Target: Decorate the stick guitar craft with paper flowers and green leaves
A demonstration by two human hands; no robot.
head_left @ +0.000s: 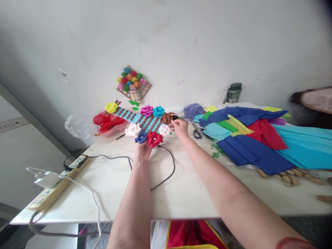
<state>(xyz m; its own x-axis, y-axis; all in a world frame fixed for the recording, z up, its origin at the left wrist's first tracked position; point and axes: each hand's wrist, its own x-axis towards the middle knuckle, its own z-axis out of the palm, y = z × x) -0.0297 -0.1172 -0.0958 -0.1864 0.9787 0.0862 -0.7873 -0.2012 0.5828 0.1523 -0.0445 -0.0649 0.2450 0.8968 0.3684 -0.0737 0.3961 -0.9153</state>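
A lattice panel [140,119] of brown strips over light blue is ringed with fabric flowers. My left hand [142,152] grips it from below at the near edge, beside a red flower [155,139] and a dark blue flower [140,137]; most of its fingers are hidden underneath. At the panel's right end, my right hand [181,128] is closed in a pinch next to a brown flower [168,118] and above a white speckled flower [164,130]. What sits between those fingertips is too small to make out. A yellow flower [111,107] tops the far left corner.
Folded coloured cloth or paper [249,135] covers the table's right side, with scissors [197,134] and purple yarn [194,110] beside it. A power strip [59,183] lies left, trailing cables. Red plastic [109,122] lies behind the panel; a bottle [233,92] stands at the back.
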